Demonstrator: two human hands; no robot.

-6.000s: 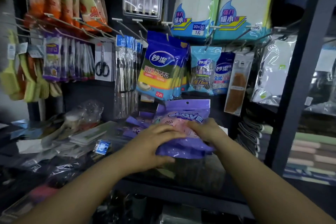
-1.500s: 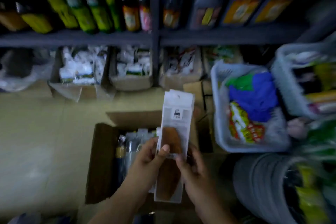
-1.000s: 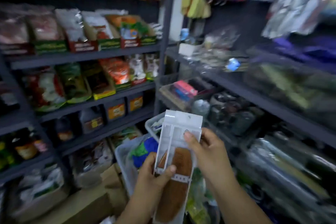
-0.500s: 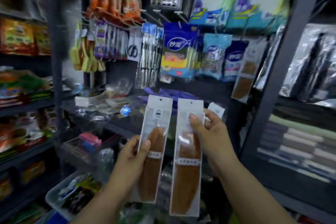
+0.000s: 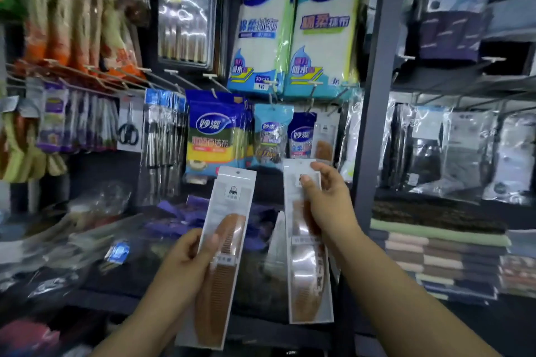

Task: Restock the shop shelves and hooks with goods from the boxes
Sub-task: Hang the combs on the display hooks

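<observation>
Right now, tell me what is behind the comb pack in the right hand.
Behind the right-hand comb pack a matching comb pack hangs from a hook above, and a white packet's edge shows at its left. Whatever lies directly behind is covered.

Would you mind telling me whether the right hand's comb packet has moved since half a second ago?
Yes: the right hand has lifted its comb packet closer to the hanging comb packet.

cloth pack [image 5: 262,29]: 妙潔, 30×30 | sponge pack [image 5: 216,136]: 妙潔 (rest blurred)
</observation>
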